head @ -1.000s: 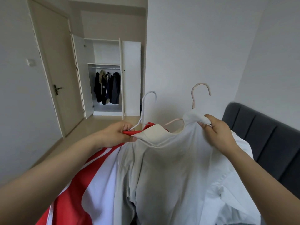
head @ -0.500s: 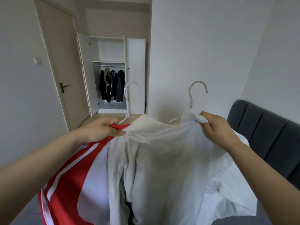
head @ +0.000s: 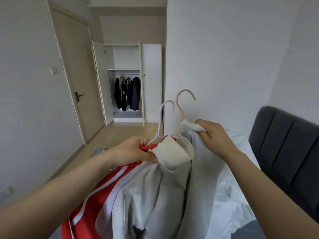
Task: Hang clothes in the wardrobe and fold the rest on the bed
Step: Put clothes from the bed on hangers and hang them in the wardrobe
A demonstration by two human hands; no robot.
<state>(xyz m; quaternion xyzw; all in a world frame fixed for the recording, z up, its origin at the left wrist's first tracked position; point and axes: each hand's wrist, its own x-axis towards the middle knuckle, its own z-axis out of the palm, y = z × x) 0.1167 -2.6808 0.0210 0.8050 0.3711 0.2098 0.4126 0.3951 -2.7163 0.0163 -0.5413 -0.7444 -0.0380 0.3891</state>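
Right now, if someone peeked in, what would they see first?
Two hands in the middle: the left hand grips a red-and-white garment on a white hanger, the right hand pinches a pale garment on a pink hanger. Behind, the open wardrobe holds dark coats.

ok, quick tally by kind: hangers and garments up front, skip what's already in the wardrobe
Hangers: 2 (white hanger, pink hanger)
Garments: 3 (red-and-white garment, pale grey garment, white garment)
Total: 5
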